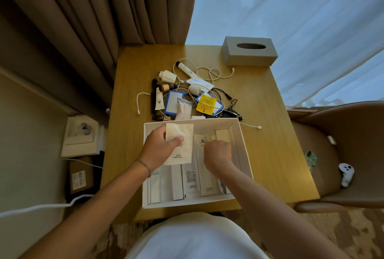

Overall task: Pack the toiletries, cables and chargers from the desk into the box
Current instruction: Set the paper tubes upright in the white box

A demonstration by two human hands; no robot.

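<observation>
A white open box [242, 138] stands at the desk's near edge with several flat white and cream packets lying inside. My left hand [159, 148] holds a cream shower cap packet [182, 132] over the box's left half, thumb pressed on its face. My right hand [218, 152] is down inside the box with fingers curled on the packets; what it grips is hidden. Beyond the box lies a pile: white cables [209, 72], a white plug charger [167, 76], a white tube [159, 98], a blue-edged pack [173, 103], a yellow-labelled pack [206, 104] and black cables [228, 100].
A grey tissue box [249, 51] sits at the desk's far right corner. Brown curtains hang behind on the left. A chair [336, 134] at the right carries a white controller [346, 173]. Boxes are stacked on the floor at the left [80, 136].
</observation>
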